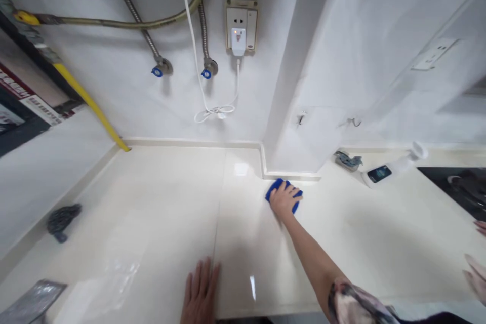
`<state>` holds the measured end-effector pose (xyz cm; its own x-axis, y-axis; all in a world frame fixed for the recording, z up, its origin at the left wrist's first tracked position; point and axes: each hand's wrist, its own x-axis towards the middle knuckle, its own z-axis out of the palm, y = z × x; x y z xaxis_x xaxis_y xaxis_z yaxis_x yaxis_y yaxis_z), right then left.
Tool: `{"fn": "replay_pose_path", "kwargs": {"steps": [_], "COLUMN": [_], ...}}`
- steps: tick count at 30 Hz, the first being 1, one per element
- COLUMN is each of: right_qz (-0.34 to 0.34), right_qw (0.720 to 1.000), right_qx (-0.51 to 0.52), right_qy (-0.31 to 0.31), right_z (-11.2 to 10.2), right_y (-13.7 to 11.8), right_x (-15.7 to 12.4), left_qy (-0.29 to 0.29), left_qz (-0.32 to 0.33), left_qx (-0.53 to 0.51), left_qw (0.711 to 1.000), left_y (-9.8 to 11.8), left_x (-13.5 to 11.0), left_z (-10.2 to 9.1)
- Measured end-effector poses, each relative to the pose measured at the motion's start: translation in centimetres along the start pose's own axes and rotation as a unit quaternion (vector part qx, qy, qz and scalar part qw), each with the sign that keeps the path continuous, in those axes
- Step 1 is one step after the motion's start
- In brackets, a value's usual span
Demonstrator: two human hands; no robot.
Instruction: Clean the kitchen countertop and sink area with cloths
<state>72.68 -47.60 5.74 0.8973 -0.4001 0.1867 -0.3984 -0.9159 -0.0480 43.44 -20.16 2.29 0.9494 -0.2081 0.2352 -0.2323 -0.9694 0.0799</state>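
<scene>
My right hand [283,200] presses down on a folded blue cloth [296,206], its fingers spread over the top. The cloth lies on the pale glossy countertop [170,202], just in front of the wall corner's base trim. My left hand [200,291] rests palm down near the counter's front edge, beside a thin seam, fingers stretched out and nothing held. Part of that hand is cut off by the bottom of the view.
A white spray bottle [395,166] lies on the right, beside a grey-green crumpled item [348,160] and a black cooktop [461,187]. Another person's hand [475,274] shows at the right edge. A dark bunched cloth [64,220], yellow pipe [89,101] and plugged-in charger [238,40] are leftward.
</scene>
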Motion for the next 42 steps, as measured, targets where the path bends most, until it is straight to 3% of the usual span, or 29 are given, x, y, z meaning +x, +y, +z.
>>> {"fn": "replay_pose_path", "kwargs": {"steps": [4, 6, 8, 11, 15, 18, 20, 23, 26, 29, 33, 37, 42], "right_qz": [-0.158, -0.264, -0.373, -0.517, -0.649, -0.678, -0.669, -0.643, -0.625, -0.593, -0.508, -0.419, -0.385], "right_qw": [0.984, 0.956, 0.910, 0.818, 0.696, 0.656, 0.663, 0.698, 0.734, 0.775, 0.833, 0.884, 0.906], "right_qx": [0.053, 0.090, 0.136, 0.201, 0.249, 0.269, 0.272, 0.260, 0.233, 0.211, 0.217, 0.203, 0.173], "right_qy": [-0.068, -0.093, -0.117, -0.152, -0.180, -0.195, -0.199, -0.178, -0.124, -0.063, 0.006, 0.044, -0.030], "right_z": [-1.1, -1.9, -2.8, -3.9, -4.6, -4.6, -4.6, -4.4, -3.4, -1.0, 2.2, 1.8, -1.1], "right_y": [-9.1, -12.3, -14.5, -15.7, -14.4, -12.3, -10.6, -7.6, -3.3, 2.1, 7.8, 8.1, 5.2], "right_x": [-4.2, -7.2, -10.2, -14.0, -17.3, -18.4, -18.6, -18.6, -18.7, -19.1, -20.2, -23.3, -24.2], "left_qy": [-0.033, -0.064, -0.120, -0.219, -0.288, -0.298, -0.278, -0.253, -0.275, -0.262, -0.205, -0.129, 0.040], "left_qz": [-0.044, -0.057, -0.068, -0.105, -0.146, -0.135, -0.109, -0.069, -0.049, -0.086, -0.186, -0.246, -0.293], "left_qx": [0.017, 0.007, -0.019, -0.075, -0.132, -0.163, -0.184, -0.217, -0.232, -0.228, -0.197, -0.100, 0.043], "left_qw": [0.998, 0.996, 0.990, 0.967, 0.937, 0.931, 0.936, 0.940, 0.932, 0.934, 0.941, 0.956, 0.954], "left_y": [1.2, 1.6, 1.7, 1.8, 2.0, 1.9, 1.8, 2.1, 2.6, 2.1, -0.8, -4.3, -4.9], "left_x": [0.1, 0.0, 0.1, 0.4, 1.2, 1.3, 1.3, 1.2, 0.4, -2.5, -8.6, -12.3, -10.5], "left_z": [-1.0, -1.4, -1.8, -2.6, -3.8, -4.5, -4.9, -5.5, -5.8, -6.0, -5.9, -4.2, -1.4]}}
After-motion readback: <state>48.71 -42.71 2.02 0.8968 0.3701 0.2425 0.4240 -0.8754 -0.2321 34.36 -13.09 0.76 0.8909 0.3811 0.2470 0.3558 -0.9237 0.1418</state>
